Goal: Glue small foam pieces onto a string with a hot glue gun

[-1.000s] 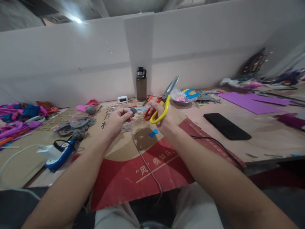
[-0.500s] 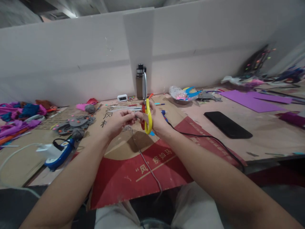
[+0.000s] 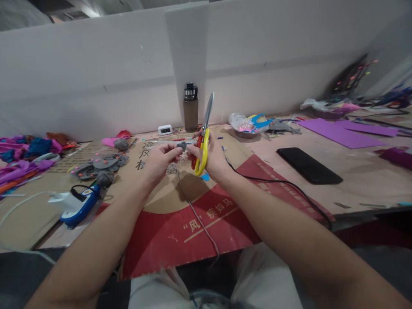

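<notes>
Between the fingertips of my left hand (image 3: 163, 159) is a small dark grey piece (image 3: 182, 146), perhaps felt; its exact kind is too small to tell. My right hand (image 3: 215, 158) is closed around scissors (image 3: 202, 150) with one yellow and one red handle, their blades pointing up and slightly right. The thumb and fingertip of that hand come close to the grey piece's right side; whether they touch it I cannot tell. Below the hands, a tangle of grey yarn (image 3: 172, 169) lies on the cardboard, with a strand (image 3: 199, 221) trailing to the front edge.
A red-and-brown cardboard sheet (image 3: 154, 244) covers the table's middle. Behind it stand a dark bottle (image 3: 191, 109) and a small white display (image 3: 165, 129). A phone (image 3: 309, 165) and purple sheets (image 3: 341, 134) lie right; grey felt pieces (image 3: 96, 166) and a blue power strip (image 3: 77, 216) lie left.
The scissors have tilted from upright to leaning right. My fingertips have drawn slightly apart, and the grey piece now shows between them.
</notes>
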Demonstrator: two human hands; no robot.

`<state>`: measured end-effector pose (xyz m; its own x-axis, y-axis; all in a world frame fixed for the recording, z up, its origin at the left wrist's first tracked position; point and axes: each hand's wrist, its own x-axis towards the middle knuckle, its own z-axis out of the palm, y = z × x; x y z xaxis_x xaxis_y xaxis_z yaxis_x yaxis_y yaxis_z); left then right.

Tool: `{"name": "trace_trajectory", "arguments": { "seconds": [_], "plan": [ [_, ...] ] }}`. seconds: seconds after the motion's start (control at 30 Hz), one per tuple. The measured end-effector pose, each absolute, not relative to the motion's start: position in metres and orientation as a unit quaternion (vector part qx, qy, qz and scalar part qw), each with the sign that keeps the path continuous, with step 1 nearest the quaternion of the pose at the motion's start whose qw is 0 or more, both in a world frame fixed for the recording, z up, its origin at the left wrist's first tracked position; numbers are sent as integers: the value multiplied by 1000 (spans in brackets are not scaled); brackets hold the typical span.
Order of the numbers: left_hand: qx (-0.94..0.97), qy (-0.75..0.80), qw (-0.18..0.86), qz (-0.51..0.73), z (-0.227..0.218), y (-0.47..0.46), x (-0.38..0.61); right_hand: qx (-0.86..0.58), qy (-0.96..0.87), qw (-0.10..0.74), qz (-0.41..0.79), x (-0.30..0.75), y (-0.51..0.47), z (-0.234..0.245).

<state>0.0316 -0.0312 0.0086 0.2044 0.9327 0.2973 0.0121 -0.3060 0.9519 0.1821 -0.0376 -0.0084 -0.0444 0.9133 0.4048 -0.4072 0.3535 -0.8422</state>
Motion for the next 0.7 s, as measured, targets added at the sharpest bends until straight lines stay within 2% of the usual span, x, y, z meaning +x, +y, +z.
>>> {"name": "trace_trajectory", "arguments": {
  "seconds": [0.33,0.57,0.7],
  "plan": [
    [591,398,474,518,16,-37,30,-269,-475,731,409,196,-30,3],
    [622,390,472,488,12,-34,30,-281,-555,643,447,182,-36,-4],
    [666,394,442,454,12,-37,32,-263,-584,623,449,179,-39,-8]
  ]
}}
